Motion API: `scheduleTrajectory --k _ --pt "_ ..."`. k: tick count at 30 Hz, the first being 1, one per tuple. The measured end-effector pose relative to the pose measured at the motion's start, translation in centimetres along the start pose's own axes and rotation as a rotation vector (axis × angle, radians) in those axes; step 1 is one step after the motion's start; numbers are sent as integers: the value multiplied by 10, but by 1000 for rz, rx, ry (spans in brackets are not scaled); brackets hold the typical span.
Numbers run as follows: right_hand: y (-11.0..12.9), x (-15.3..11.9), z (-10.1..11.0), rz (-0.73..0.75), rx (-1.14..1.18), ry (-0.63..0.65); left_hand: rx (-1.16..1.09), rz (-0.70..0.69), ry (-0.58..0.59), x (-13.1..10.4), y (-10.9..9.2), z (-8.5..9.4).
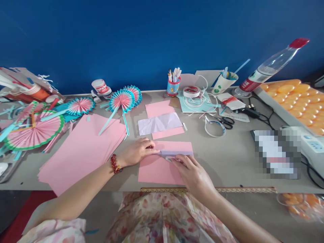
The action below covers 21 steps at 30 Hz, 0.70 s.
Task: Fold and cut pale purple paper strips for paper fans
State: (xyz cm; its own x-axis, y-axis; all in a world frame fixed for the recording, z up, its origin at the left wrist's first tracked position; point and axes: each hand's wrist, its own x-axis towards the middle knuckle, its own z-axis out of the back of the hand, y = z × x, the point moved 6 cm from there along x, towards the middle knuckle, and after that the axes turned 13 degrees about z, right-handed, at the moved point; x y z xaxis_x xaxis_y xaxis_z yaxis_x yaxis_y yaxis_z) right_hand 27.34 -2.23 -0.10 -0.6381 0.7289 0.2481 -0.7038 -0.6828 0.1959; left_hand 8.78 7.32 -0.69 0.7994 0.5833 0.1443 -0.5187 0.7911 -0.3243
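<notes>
A pink sheet [159, 172] lies near the table's front edge, with a narrow purple strip [174, 153] across its upper part. My left hand [138, 151], a red bead bracelet at its wrist, presses closed fingers on the strip's left end. My right hand [193, 170] is closed on a small metallic tool [168, 158], perhaps a blade, just below the strip. Behind them, a creased lilac paper [160, 124] rests over another pink sheet [159, 108].
Pink sheets [83, 148] and folded paper fans [121, 100] lie left. At the back stand a pen cup [173, 87] and tilted bottle [263, 72]. Tape [215, 129], scissors [227, 122], a phone [275, 155] and an orange-topped tray [298, 98] are right.
</notes>
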Motion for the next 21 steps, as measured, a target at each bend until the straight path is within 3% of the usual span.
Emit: scheduleTrajectory --k 21 --pt "8 15 4 12 46 -66 -16 17 10 2 0 1"
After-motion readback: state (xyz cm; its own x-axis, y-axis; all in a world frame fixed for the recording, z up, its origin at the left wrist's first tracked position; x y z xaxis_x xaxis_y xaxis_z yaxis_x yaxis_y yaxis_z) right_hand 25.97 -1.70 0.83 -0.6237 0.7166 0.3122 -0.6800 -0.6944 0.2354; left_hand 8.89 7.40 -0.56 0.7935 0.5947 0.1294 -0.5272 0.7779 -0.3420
